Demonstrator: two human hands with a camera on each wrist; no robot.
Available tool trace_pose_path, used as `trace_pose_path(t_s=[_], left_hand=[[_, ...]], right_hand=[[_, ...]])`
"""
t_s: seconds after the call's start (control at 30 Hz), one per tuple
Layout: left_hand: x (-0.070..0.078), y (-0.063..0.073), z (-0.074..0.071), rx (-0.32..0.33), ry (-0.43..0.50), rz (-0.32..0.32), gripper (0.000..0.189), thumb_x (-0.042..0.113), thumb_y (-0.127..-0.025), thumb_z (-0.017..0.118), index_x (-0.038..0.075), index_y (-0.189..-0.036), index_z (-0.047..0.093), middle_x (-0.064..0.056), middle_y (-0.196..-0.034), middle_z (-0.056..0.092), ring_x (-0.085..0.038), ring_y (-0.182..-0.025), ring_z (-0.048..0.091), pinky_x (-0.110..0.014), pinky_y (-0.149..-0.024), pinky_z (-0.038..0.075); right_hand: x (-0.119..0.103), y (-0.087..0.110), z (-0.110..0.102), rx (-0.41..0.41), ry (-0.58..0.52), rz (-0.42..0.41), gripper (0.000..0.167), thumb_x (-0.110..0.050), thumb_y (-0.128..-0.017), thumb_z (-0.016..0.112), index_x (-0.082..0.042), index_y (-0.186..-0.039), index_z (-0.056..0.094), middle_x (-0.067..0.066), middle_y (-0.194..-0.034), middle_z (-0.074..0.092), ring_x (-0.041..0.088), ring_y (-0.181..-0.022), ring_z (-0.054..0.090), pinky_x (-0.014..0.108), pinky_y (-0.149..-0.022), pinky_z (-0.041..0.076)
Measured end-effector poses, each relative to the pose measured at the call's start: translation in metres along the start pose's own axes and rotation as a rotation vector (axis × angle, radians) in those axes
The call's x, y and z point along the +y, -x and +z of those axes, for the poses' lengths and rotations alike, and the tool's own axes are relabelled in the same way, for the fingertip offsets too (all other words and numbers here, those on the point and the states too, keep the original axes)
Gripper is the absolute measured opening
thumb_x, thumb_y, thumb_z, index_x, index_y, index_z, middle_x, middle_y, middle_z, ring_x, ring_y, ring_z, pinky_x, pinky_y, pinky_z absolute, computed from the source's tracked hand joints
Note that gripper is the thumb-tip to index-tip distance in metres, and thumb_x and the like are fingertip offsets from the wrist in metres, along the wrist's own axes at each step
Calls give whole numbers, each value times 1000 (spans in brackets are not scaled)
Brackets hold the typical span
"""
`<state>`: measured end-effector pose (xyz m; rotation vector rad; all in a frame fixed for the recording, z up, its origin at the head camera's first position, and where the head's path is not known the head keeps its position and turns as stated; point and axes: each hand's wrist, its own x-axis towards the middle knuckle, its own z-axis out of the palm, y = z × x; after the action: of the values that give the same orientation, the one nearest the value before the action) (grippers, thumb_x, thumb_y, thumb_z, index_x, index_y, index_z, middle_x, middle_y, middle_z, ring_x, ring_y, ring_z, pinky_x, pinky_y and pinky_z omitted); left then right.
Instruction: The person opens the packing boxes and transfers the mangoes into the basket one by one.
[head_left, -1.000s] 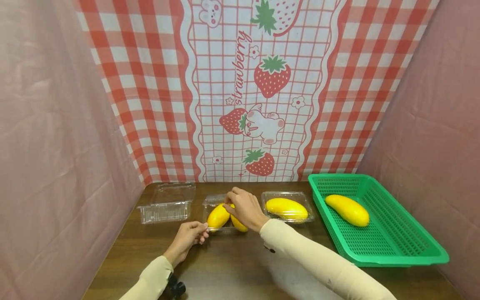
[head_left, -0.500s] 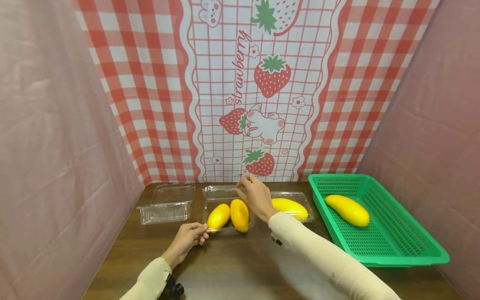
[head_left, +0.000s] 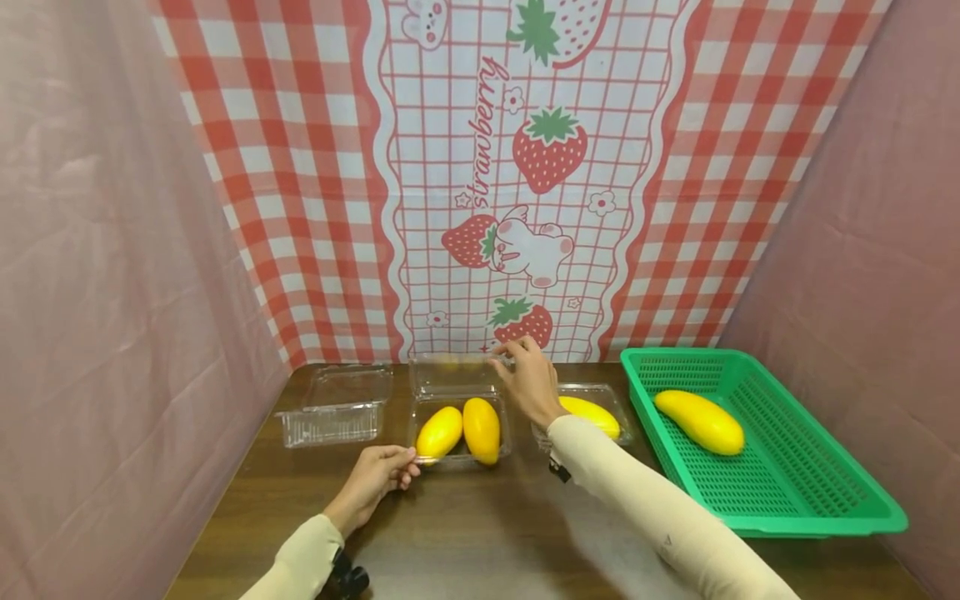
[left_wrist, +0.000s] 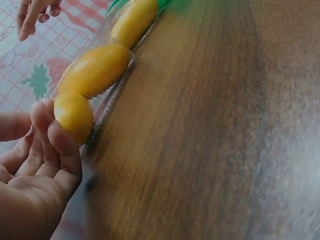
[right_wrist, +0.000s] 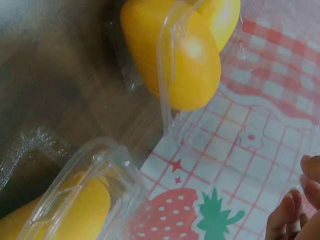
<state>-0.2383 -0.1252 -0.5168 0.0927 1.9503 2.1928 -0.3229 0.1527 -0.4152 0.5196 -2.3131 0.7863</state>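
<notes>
Two yellow mangoes lie side by side in a clear plastic clamshell box at the middle of the table. My left hand pinches the box's near left corner between thumb and fingers; in the left wrist view the fingertips are close beside a mango. At the back, my right hand pinches the right edge of the raised lid. The right wrist view shows only fingers of that hand, at the right edge.
A closed clear box with a mango stands to the right, partly behind my right forearm. Farther right, a green basket holds one mango. An open clear box sits at left. A checked strawberry cloth hangs behind.
My right hand has moved from over the mangoes to the back and right. The lid stands higher than before. My left hand has stayed at the box's corner.
</notes>
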Motion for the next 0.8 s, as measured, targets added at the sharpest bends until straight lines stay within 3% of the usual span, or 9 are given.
trace_pose_path(t_s=[0.13, 0.37, 0.63, 0.8], left_hand=[[0, 0, -2, -1, 0, 1, 28, 12, -102, 64, -16, -108, 65, -6, -79, 68, -11, -67, 57, -24, -63, 52], [0, 0, -3, -8, -2, -2, 27, 11, -102, 64, -16, -107, 65, -5, -78, 68, -11, -66, 57, -24, -63, 51], [1, 0, -6, -21, -16, -5, 23, 11, -102, 64, -12, -104, 67, -5, -77, 68, -11, -66, 57, -23, -62, 51], [1, 0, -5, -40, -15, -7, 29, 13, -102, 65, -15, -106, 65, -5, -77, 68, -11, -66, 56, -23, -62, 51]], right_hand=[[7, -6, 1, 27, -4, 41, 13, -18, -93, 78, -10, -103, 75, 7, -99, 70, 25, -86, 68, 39, -69, 58], [17, -13, 5, 17, -43, 123, 17, -26, -93, 79, -10, -102, 76, 4, -96, 77, 23, -78, 71, 36, -61, 55], [17, -18, 13, 12, -84, 217, 20, -30, -95, 77, -11, -101, 76, 4, -97, 77, 22, -76, 69, 37, -65, 53], [24, -15, 20, 7, -61, 250, 19, -28, -96, 76, -9, -99, 77, 6, -93, 77, 26, -80, 69, 41, -71, 54]])
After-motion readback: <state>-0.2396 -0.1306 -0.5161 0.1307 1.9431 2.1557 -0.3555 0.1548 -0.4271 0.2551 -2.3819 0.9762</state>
